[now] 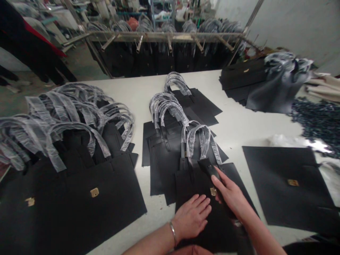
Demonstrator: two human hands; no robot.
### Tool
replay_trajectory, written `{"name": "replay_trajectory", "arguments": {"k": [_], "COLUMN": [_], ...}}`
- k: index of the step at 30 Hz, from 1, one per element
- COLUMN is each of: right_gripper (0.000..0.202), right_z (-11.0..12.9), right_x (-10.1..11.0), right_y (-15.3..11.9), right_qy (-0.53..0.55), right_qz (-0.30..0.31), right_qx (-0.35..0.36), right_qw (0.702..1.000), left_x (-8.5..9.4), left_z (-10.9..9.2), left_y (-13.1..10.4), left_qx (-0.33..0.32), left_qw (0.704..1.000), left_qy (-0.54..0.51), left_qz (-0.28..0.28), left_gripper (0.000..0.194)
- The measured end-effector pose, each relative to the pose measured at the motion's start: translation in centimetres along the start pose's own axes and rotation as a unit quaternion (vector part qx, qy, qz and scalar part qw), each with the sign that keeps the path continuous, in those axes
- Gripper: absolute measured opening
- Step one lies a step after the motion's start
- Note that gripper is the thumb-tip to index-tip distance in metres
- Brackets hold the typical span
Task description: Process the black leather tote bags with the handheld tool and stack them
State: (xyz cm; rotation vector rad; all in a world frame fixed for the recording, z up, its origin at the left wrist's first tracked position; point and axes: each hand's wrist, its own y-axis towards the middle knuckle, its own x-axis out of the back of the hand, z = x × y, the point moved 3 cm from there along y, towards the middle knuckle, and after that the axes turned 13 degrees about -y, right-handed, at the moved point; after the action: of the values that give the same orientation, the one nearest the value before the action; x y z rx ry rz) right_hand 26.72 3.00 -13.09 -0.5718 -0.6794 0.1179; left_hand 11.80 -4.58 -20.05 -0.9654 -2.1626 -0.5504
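Observation:
My left hand lies flat, fingers stretched out, on a black bag panel with a gold clasp. Closed in my right hand is a black handheld tool, shaped somewhat like a hair clipper. Its wide head rests at or just above the panel's upper part, near the base of a handle wrapped in clear plastic. I cannot tell whether the head touches the leather. Behind this panel, more black panels with plastic-wrapped handles overlap in a row.
To the left is a large pile of black panels with wrapped handles. A black panel with a gold clasp lies at right, near a heap of small dark pieces. More panels sit at far right. A metal rack stands behind the table.

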Motion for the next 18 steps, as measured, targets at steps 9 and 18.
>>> {"name": "replay_trajectory", "arguments": {"k": [9,18], "right_gripper": [0.064,0.065], "right_z": [-2.4,1.7], "right_x": [-2.4,-2.9], "right_y": [-2.2,-0.4], "right_qy": [-0.066,-0.152], "right_qz": [0.116,0.094], "right_qx": [0.020,0.077], "right_qw": [0.991,0.981], "left_x": [-2.5,-5.6], "left_z": [0.1,0.1], "left_y": [1.7,3.7], "left_qx": [-0.011,-0.024], "left_qw": [1.000,0.999], "left_qy": [0.002,0.001], "left_qz": [-0.023,-0.029], "left_gripper": [0.037,0.027]}}
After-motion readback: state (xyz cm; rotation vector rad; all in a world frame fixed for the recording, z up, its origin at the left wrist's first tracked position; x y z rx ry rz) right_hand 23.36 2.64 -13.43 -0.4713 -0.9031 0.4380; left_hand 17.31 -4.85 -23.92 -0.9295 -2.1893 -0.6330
